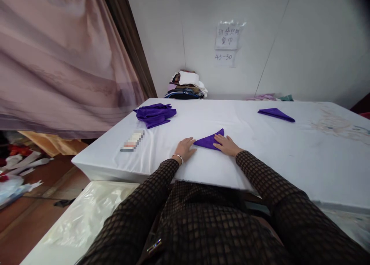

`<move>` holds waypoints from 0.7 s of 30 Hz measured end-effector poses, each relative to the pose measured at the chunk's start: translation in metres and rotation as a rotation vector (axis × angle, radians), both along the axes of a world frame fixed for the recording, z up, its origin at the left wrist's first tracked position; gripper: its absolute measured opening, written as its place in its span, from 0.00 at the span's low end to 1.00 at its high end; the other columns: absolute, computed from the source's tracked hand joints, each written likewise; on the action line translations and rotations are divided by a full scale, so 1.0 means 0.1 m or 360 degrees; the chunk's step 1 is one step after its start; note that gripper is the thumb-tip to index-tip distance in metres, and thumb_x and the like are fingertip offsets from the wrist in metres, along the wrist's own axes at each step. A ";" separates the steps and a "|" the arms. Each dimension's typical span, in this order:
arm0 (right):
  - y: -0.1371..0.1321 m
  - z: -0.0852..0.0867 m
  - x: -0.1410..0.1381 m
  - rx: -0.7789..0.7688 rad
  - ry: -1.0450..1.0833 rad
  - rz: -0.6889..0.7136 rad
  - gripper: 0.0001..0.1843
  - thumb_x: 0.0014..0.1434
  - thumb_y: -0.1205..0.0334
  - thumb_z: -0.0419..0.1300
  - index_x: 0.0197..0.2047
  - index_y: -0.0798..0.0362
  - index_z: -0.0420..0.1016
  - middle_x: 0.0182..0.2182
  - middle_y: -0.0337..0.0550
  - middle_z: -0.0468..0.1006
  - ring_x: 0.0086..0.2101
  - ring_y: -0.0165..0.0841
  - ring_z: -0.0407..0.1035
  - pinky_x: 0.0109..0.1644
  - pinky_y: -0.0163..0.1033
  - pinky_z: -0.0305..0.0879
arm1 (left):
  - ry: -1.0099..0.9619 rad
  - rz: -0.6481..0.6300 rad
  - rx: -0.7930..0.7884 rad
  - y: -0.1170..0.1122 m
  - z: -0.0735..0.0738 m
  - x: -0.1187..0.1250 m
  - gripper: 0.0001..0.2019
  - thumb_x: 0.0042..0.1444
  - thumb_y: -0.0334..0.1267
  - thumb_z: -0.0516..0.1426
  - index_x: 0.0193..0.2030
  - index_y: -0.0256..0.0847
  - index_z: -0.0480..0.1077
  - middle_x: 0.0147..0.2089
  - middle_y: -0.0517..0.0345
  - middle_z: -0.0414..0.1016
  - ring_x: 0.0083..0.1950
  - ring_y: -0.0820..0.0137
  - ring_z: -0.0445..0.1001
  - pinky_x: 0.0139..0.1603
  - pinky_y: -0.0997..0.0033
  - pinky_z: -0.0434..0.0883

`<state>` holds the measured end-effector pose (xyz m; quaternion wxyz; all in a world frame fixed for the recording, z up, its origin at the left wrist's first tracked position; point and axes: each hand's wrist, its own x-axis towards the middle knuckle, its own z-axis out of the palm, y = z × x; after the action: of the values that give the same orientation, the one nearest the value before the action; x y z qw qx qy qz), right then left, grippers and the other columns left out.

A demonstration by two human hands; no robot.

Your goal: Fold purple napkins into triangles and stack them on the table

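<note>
A purple napkin (207, 141), folded into a triangle, lies flat on the white-covered table (162, 153) in front of me. My right hand (227, 144) rests on its right part with fingers stretched out. At the napkin's left tip is my left hand (185, 149), fingers extended and the palm on the tablecloth; whether it touches the tip I cannot tell. Farther right lies a second folded purple napkin (276, 114), narrow and pointed. Toward the back left sits a loose heap of crumpled purple cloth (156, 114).
A blurred-out flat item (133, 140) lies on the left of the table. Folded clothes (186, 85) are piled behind the far edge. Handwritten papers (227, 43) hang on the wall. A pink curtain (72, 64) hangs at left, above a plastic-covered surface (83, 215).
</note>
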<state>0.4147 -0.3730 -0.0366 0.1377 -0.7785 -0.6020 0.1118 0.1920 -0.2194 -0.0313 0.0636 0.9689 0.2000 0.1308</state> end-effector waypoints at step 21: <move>-0.11 0.13 0.18 0.0300 0.0450 0.0066 0.25 0.53 0.61 0.59 0.55 0.52 0.69 0.49 0.49 0.75 0.51 0.43 0.67 0.57 0.53 0.56 | 0.0088 -0.0056 -0.0303 -0.02 0.32 0.75 0.21 0.53 0.28 0.50 0.52 0.44 0.72 0.48 0.56 0.78 0.48 0.66 0.75 0.51 0.68 0.70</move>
<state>0.4330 -0.3836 -0.0232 0.2913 -0.7261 -0.6004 0.1660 0.2675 -0.2210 0.0009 0.1521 0.9651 0.1962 0.0834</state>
